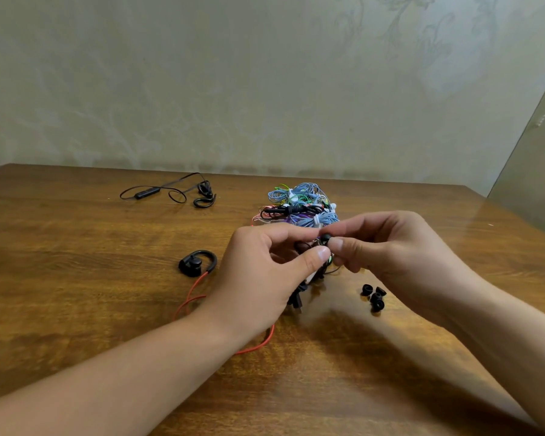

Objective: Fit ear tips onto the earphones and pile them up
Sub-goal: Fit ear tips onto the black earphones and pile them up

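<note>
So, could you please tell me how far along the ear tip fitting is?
Done, apparently: a pile of coiled colourful earphones. In hand: the left hand and right hand pinch a black ear tip onto an earphone. Left: four loose black ear tips, perhaps the red-cabled ear-hook earphone.

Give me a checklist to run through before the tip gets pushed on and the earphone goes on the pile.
1. Left hand holds the earphone: ok.
2. Right hand pinches the ear tip: ok.
3. Tip seated on the nozzle: cannot tell, fingers hide it.
4. Spare ear tips near the right hand: ok.
5. Pile of earphones just behind the hands: ok.
6. Red cable free of tangles: cannot tell; it runs under the left forearm.
</note>
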